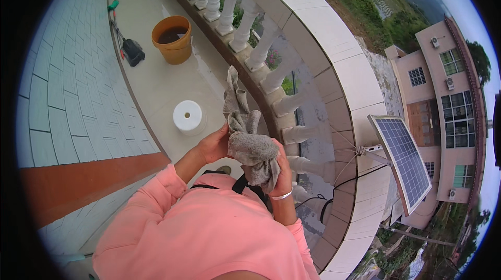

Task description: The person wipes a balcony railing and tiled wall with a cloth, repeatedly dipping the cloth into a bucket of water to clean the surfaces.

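A crumpled grey-brown cloth (252, 149) is held in front of my body between both hands. My left hand (214, 145) grips its left side, with the fingers partly hidden behind the fabric. On the right side, my right hand (282, 170), with a silvery bangle at the wrist, closes around the bunched part. One end of the cloth sticks out ahead, over the floor. Beyond my left hand, a round white stool (188, 115) with a hole in its top stands on the floor.
An orange-brown bucket (178, 55) holding dark liquid stands farther ahead. A black dustpan (133, 51) and a green-ended handle lie by the tiled wall (70, 115). A balustrade with a tiled rail (352, 80) curves along the right; a solar panel (405, 158) is tied to it.
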